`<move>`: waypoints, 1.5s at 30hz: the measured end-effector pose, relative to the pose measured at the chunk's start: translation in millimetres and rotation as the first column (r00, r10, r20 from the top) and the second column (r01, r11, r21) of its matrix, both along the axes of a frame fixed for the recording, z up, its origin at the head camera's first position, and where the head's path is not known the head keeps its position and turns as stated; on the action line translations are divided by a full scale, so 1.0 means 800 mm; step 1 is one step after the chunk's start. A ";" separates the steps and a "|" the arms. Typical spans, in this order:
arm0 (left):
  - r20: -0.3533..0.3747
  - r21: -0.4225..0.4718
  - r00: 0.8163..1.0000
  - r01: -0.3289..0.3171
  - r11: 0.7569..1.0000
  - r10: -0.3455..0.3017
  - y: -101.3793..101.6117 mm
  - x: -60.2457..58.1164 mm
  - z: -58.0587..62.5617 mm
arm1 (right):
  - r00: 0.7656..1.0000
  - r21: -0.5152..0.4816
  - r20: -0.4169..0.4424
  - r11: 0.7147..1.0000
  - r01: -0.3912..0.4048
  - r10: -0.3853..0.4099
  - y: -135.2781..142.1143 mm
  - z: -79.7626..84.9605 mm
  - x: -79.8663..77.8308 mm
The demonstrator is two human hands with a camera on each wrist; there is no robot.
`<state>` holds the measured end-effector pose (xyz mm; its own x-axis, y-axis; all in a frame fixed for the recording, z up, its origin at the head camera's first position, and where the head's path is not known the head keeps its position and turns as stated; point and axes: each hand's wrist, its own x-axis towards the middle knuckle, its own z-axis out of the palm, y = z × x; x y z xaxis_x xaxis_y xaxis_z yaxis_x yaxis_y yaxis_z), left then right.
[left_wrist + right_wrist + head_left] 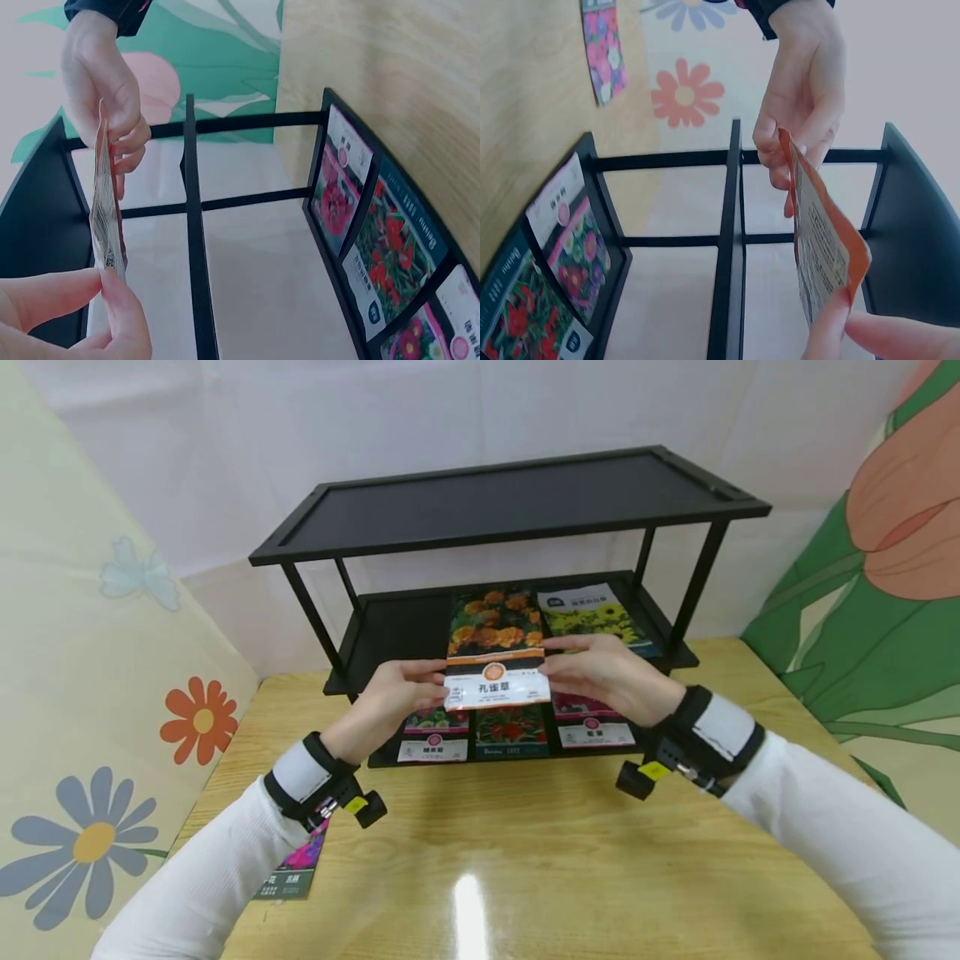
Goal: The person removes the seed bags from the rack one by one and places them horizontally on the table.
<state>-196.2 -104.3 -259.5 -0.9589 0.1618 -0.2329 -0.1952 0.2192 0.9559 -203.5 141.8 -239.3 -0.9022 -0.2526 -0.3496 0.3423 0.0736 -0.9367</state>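
Note:
A seed packet (495,647) with orange flowers and a white lower band spans both hands at the front of the black rack's middle shelf (405,631). My left hand (390,702) pinches its left edge between thumb and fingers. On the opposite edge, my right hand (607,677) pinches it the same way. Both wrist views show the packet (109,202) edge-on and slightly bowed, its printed back (817,240) visible. Whether its far end touches the shelf, I cannot tell. Just right of it lies a yellow-flower packet (600,614), partly covered by my right hand.
The rack's top shelf (487,502) overhangs the hands, carried by thin posts (697,581). Below, the lowest shelf bears a pink-banded packet (435,739), a red-flower packet (513,731) and another pink one (596,733). One more packet (288,881) lies on the wooden table (570,860), partly under my left sleeve.

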 end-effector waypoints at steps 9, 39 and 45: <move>-0.009 -0.008 1.000 0.001 1.000 -0.001 -0.001 0.021 -0.013 | 1.000 -0.016 -0.002 1.000 -0.022 0.022 0.000 -0.010 0.023; -0.143 -0.047 0.988 -0.069 0.997 0.061 -0.006 0.091 -0.053 | 0.999 0.162 -0.045 0.987 0.012 -0.004 -0.014 -0.055 0.081; -0.129 -0.021 0.990 -0.055 0.998 0.052 -0.010 0.101 -0.067 | 0.999 0.148 -0.037 0.989 -0.014 0.019 -0.016 -0.063 0.089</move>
